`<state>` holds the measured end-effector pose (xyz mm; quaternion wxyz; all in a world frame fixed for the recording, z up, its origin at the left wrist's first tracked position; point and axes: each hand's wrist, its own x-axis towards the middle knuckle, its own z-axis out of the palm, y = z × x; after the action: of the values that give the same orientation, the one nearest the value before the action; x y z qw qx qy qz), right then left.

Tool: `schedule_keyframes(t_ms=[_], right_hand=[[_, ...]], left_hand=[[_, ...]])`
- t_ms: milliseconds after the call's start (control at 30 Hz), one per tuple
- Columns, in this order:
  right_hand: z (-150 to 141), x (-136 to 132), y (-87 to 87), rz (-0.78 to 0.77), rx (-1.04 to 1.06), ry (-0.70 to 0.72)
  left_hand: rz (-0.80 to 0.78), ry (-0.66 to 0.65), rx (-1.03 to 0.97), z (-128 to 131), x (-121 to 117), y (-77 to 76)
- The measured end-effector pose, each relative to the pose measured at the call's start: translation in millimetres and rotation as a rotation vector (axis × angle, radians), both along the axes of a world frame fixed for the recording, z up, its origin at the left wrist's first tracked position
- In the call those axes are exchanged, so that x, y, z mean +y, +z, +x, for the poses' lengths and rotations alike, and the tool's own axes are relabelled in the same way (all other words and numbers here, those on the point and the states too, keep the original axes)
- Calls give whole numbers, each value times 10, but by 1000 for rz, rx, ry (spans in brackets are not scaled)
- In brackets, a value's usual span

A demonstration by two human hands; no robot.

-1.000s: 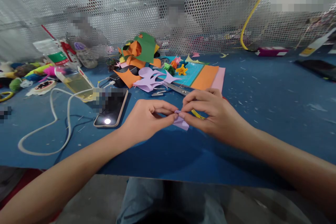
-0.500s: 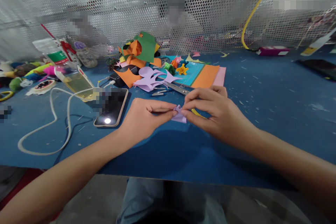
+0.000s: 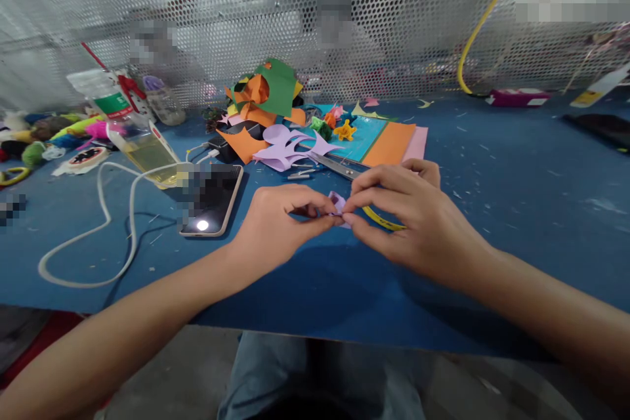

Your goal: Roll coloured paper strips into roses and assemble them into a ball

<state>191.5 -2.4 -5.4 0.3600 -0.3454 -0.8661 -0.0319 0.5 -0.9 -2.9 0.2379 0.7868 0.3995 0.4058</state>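
A small folded piece of purple paper (image 3: 337, 202) is pinched between both hands above the blue table. My left hand (image 3: 283, 220) grips its left side with thumb and fingertips. From the right, my right hand (image 3: 403, 210) pinches the same piece, and its fingers cover part of it. Scissors (image 3: 335, 165) with yellow handles lie beyond and partly beneath my right hand. Purple paper offcuts (image 3: 283, 147) rest near the scissor tips. Small folded paper shapes, among them a yellow star-like one (image 3: 344, 131), sit farther back.
A phone (image 3: 211, 200) with a white cable lies left of my hands. Behind it stand a cup of yellowish liquid (image 3: 152, 154) and a plastic bottle (image 3: 105, 98). Orange paper sheets (image 3: 391, 143) lie behind my right hand. A perforated metal screen (image 3: 275, 6) closes off the back.
The purple paper has been turned between my fingers, so a raised folded loop now shows above the fingertips. My right hand has shifted slightly right, showing more of the yellow scissor handle.
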Motion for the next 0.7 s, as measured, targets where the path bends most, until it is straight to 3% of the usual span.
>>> schedule_keyframes(t_ms=[200,367,500,600,700], right_hand=[[-17,-19,-7,54,-111,49],[-10,-22,17,132,-207,79],[45,2,43,302,-244,55],[87,-11,81,465,-267,80],[91,-48,138,566,-259,121]], left_hand=[[50,-30,84,-11,-5,8],[188,-56,131,-18,9,-1],[299,-186,-23,-49,83,-27],[216,-151,-223,-97,150,-23],[43,-109,-205,-141,194,0]])
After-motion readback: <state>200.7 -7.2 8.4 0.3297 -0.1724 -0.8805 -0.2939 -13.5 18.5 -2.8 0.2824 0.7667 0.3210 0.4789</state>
